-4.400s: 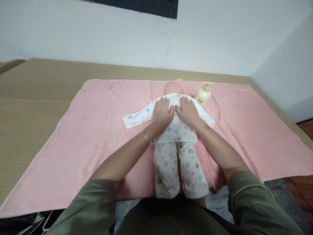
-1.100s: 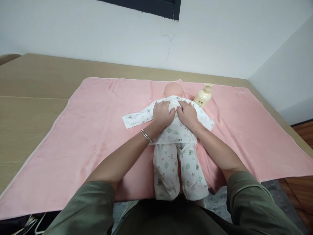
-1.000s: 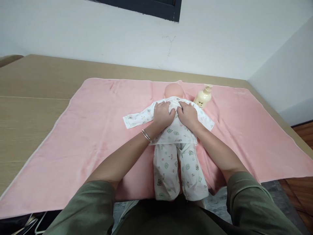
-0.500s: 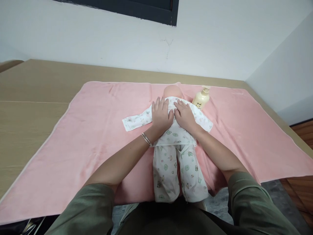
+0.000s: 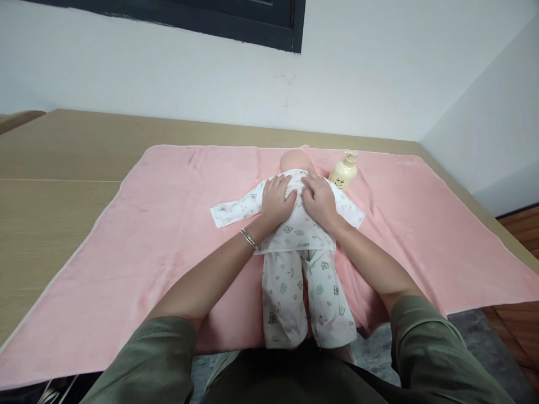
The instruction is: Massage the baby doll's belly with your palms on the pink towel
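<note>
A doll in a white printed top [image 5: 298,235] and matching trousers [image 5: 284,297] lies on a pink blanket [image 5: 168,224], its bare round head [image 5: 295,160] away from me and no face showing. My left hand [image 5: 278,199] rests flat on the left part of the doll's upper back, fingers extended. Beside it, my right hand [image 5: 319,199] lies on the right part, fingers spread and slightly bent. Neither hand holds anything. Just right of the doll's shoulder stands a cream pump bottle [image 5: 343,173].
Beneath the blanket is a wooden table [image 5: 54,224], with a white wall [image 5: 210,78] behind it. A dark frame [image 5: 252,28] is on the wall. Brown wooden furniture [image 5: 522,235] stands at the right edge.
The view has shifted slightly. My hands stay on the doll's back; the fingers of both are a little more bent than before.
</note>
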`<state>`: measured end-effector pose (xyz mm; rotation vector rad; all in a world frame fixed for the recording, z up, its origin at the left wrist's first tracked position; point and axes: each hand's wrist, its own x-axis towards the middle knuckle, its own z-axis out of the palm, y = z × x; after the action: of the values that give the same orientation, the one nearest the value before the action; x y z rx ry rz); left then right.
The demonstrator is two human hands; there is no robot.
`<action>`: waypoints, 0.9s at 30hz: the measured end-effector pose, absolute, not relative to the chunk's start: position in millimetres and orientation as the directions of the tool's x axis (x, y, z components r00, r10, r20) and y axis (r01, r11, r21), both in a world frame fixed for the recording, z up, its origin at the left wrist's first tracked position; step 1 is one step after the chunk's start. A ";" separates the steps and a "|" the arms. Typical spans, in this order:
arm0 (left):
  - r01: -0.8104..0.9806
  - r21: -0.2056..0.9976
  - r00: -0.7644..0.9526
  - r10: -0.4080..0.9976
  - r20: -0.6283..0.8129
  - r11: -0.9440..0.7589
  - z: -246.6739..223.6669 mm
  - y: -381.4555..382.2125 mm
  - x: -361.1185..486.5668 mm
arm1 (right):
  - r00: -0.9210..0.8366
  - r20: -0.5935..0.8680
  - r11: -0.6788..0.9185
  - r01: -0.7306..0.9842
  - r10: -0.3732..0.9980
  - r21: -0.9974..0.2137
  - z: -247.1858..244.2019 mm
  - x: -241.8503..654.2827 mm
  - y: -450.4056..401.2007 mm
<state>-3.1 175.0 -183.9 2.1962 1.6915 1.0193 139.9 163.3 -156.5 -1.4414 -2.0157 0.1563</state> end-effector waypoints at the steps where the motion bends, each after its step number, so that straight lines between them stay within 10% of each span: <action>1: 0.772 0.539 0.106 0.905 0.411 -0.335 -183.8 174.9 -3.1 | -0.195 0.419 0.386 0.812 0.887 -0.438 -157.5 139.3 163.4; 11: 0.789 0.480 0.175 0.890 0.421 -0.382 -160.0 171.6 2.5 | -0.385 0.303 0.449 0.874 0.872 -0.183 -129.8 137.9 148.5; 20: 0.081 0.970 0.160 0.964 0.214 -0.229 -107.6 208.0 63.4 | -0.042 0.507 0.290 0.859 0.861 -0.422 -85.7 190.3 163.1; 27: -0.048 0.995 0.318 0.943 0.096 -0.085 -95.5 246.9 90.3 | -0.025 0.489 0.287 0.835 0.872 -0.469 -100.3 212.8 193.4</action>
<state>90.3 246.9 -95.5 1.3874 0.8970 1.0447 212.8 193.4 -100.3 -1.5360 -1.8421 0.0655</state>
